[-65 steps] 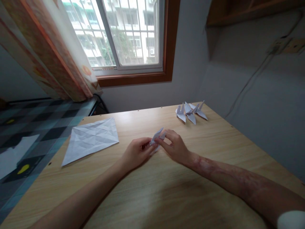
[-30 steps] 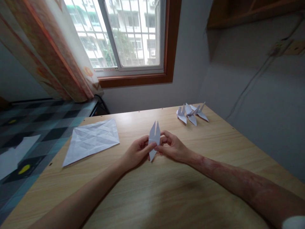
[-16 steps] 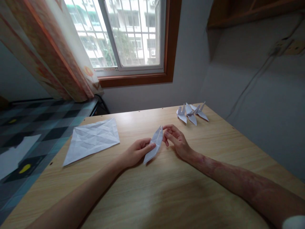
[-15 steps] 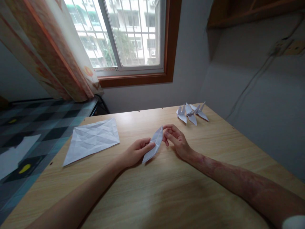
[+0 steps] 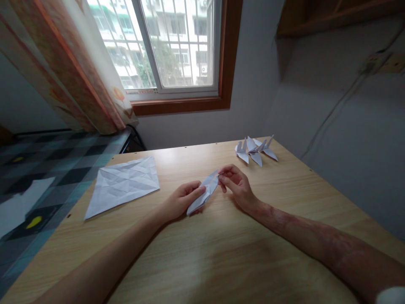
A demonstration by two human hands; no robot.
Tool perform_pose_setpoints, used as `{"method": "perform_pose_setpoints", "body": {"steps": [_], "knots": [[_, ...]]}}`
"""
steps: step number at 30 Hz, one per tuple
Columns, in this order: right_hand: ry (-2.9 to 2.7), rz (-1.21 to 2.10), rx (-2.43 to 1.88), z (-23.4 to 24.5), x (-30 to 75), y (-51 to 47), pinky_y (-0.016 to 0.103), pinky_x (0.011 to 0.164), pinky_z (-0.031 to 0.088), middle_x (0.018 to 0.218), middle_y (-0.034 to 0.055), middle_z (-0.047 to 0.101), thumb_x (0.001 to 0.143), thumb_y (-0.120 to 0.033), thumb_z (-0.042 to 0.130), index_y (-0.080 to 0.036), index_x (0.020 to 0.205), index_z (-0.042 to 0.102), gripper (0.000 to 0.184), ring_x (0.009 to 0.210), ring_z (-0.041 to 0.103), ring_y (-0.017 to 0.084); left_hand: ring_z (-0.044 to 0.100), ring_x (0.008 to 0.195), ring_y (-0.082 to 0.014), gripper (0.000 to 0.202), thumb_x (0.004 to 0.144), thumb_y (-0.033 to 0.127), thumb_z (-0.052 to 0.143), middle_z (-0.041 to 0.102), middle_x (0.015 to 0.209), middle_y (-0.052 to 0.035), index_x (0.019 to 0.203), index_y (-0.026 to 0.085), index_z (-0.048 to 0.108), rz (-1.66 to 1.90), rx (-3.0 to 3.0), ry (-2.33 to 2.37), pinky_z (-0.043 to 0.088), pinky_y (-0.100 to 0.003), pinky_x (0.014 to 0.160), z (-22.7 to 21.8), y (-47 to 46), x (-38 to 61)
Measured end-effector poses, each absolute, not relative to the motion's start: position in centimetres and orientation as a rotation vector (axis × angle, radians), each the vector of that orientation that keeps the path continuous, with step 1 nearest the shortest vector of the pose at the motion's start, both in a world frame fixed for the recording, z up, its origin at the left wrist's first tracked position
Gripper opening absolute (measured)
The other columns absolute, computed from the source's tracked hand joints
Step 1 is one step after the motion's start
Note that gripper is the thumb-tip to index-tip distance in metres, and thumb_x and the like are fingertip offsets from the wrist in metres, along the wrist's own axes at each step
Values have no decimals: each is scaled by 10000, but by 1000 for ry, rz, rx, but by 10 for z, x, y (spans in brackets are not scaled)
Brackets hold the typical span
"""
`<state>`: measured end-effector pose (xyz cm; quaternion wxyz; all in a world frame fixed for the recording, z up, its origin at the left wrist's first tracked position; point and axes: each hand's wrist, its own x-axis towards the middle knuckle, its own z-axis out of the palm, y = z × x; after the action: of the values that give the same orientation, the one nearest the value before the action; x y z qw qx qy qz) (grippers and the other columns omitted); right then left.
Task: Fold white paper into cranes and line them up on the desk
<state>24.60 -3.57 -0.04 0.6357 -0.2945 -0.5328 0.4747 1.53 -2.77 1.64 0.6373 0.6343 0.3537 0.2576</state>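
A narrow folded piece of white paper (image 5: 203, 196) lies slanted low over the wooden table (image 5: 221, 253), between my two hands. My left hand (image 5: 182, 200) pinches its middle with thumb and fingers. At the paper's upper tip, my right hand (image 5: 236, 185) pinches it with thumb and forefinger, the other fingers curled.
A creased, unfolded white sheet (image 5: 123, 183) lies on the table's left part. Several finished folded paper shapes (image 5: 256, 151) sit in a cluster at the far right corner. Beyond the table are a window (image 5: 171, 46) and a curtain (image 5: 63, 63); a checked bedcover (image 5: 38, 169) is at left.
The folded paper was held upright with two points up a second ago; it has since tilted down to the right and now lies nearly flat, with my right hand pinching its tip.
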Motion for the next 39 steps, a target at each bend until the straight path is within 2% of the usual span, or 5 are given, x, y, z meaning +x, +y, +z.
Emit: {"method": "perform_pose_setpoints", "body": {"steps": [10, 22, 30, 34, 39], "knots": [[-1199, 1020, -830, -12, 247, -29, 252, 501, 410, 790, -16, 663, 883, -543, 903, -224, 893, 675, 392, 594, 536, 116, 570, 540, -119, 541, 997, 735, 657, 674, 680, 13, 960, 199, 596, 611, 1527, 856, 403, -212, 478, 20, -31, 19], [-1217, 978, -743, -7, 242, -31, 281, 657, 483, 828, -27, 597, 930, -475, 846, -253, 952, 572, 353, 740, 575, 151, 447, 650, -129, 536, 1040, 674, 612, 459, 707, 38, 809, 191, 579, 646, 1806, 890, 321, -241, 542, 24, -29, 18], [-1199, 1015, -740, -8, 243, -33, 258, 618, 424, 870, -40, 606, 953, -464, 837, -258, 1020, 562, 350, 729, 574, 129, 459, 669, -130, 517, 1038, 658, 625, 498, 725, 33, 850, 175, 631, 676, 1803, 902, 333, -248, 575, 25, -30, 18], [-1199, 1058, -752, -10, 244, -33, 257, 565, 361, 748, -69, 581, 993, -507, 790, -265, 1074, 558, 345, 635, 516, 129, 446, 682, -126, 529, 1014, 662, 661, 511, 732, 28, 833, 165, 659, 768, 1787, 944, 338, -244, 587, 27, -28, 20], [-1347, 1083, -797, -8, 244, -35, 288, 658, 449, 724, -57, 589, 1046, -541, 694, -243, 1088, 613, 311, 662, 547, 149, 465, 617, -115, 515, 972, 690, 709, 556, 730, 33, 925, 179, 658, 896, 1495, 918, 363, -231, 542, 17, -21, 20]]}}
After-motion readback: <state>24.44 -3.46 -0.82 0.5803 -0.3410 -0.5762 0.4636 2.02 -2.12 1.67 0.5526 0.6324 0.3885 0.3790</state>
